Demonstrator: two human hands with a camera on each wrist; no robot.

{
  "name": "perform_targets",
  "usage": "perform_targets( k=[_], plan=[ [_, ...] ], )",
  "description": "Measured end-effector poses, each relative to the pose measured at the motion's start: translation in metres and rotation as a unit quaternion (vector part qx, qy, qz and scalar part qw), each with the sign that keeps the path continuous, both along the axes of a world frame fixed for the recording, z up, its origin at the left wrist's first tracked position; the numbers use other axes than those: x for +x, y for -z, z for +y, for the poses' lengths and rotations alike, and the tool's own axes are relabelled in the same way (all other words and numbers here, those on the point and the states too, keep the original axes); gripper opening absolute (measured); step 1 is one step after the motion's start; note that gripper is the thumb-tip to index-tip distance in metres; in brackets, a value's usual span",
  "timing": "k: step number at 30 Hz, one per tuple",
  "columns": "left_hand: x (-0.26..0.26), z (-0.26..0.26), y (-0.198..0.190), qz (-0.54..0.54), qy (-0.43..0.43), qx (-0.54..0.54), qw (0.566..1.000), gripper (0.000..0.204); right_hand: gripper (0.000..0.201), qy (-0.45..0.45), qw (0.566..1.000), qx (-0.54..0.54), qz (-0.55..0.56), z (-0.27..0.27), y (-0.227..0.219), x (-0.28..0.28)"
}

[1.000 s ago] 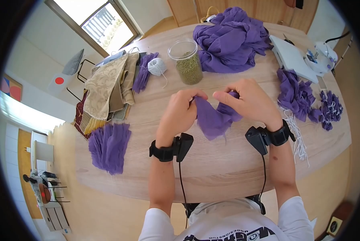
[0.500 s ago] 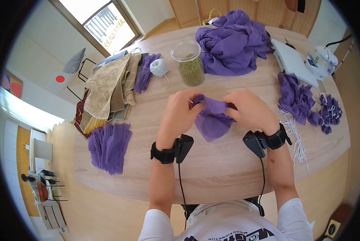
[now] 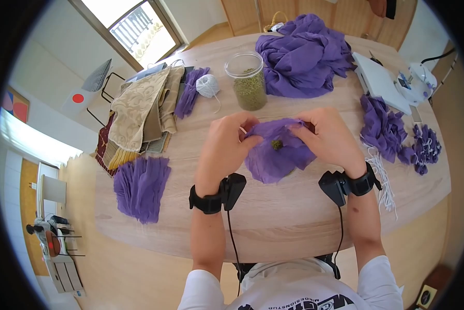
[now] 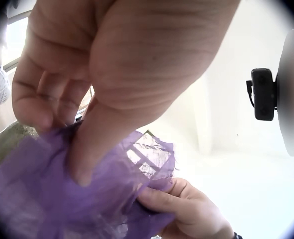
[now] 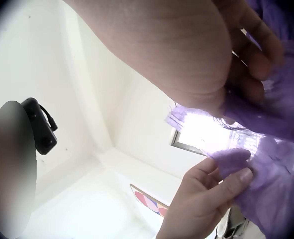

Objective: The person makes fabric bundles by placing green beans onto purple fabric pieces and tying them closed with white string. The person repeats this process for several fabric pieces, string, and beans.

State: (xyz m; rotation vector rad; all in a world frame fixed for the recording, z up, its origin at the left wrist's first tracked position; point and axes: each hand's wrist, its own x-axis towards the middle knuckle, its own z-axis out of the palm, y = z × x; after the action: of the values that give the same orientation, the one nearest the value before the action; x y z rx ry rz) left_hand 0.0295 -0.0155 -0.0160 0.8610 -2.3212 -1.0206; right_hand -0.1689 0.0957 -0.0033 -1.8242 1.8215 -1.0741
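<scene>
Between my two hands a thin purple cloth piece (image 3: 273, 163) is spread out, with a small clump of green-brown dried bits (image 3: 277, 144) near its middle. My left hand (image 3: 225, 142) pinches the cloth's left edge between thumb and fingers. On the opposite edge, my right hand (image 3: 331, 139) pinches it in the same way. Seen from the left wrist, the sheer purple cloth (image 4: 42, 189) lets light through and hangs below the left thumb. Just beyond the hands stands a clear open jar (image 3: 250, 88) partly filled with the same green-brown bits.
Left of the jar lie a white yarn ball (image 3: 207, 86), a tied purple strip bundle, fabric swatches (image 3: 139, 111) and a stack of purple pieces (image 3: 141, 188). A large purple cloth heap (image 3: 304, 59) sits behind. To the right are a sewing machine (image 3: 418, 82), tied purple bundles (image 3: 382, 124) and white strings (image 3: 381, 183).
The cloth was gathered and drooping between my hands; now it is opened out flatter, and the clump on it shows plainly. Both hands keep their pinch on its edges.
</scene>
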Motion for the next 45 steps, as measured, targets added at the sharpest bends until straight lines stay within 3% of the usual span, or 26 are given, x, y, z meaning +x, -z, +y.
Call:
perform_targets(
  k=[8,11,17,23,29,32,41,44,45],
  plan=[
    [0.002,0.003,-0.005,0.015,-0.014,-0.003,1.000,0.026,0.013,0.034,0.996,-0.031,-0.083,0.005,-0.006,0.007],
    [0.002,0.003,-0.006,0.026,-0.020,-0.006,0.999,0.024,0.013,0.033,0.989,-0.143,-0.002,0.000,0.003,0.003],
    [0.004,0.006,-0.011,0.050,-0.019,-0.021,0.998,0.022,0.022,0.037,0.966,-0.251,0.040,-0.001,0.003,0.004],
    [0.007,0.013,-0.021,0.067,-0.028,-0.033,0.997,0.019,0.024,0.010,0.957,-0.287,0.042,0.001,-0.003,0.008],
    [0.008,0.021,-0.032,0.093,-0.023,-0.061,0.993,0.020,0.028,0.060,0.930,-0.362,0.026,0.002,0.001,0.008],
    [0.007,0.025,-0.035,0.118,-0.028,-0.110,0.986,0.022,0.030,0.043,0.917,-0.396,0.005,0.001,0.002,0.006],
    [0.005,0.032,-0.038,0.137,-0.012,-0.141,0.980,0.015,0.036,0.031,0.916,-0.399,-0.011,0.009,-0.009,0.006],
    [0.006,0.030,-0.035,0.150,0.025,-0.144,0.978,0.026,0.032,0.020,0.910,-0.413,-0.019,0.010,-0.010,0.001],
    [0.003,0.032,-0.034,0.173,0.029,-0.131,0.976,0.038,0.029,0.022,0.916,-0.397,-0.054,0.012,-0.011,0.001]
  ],
)
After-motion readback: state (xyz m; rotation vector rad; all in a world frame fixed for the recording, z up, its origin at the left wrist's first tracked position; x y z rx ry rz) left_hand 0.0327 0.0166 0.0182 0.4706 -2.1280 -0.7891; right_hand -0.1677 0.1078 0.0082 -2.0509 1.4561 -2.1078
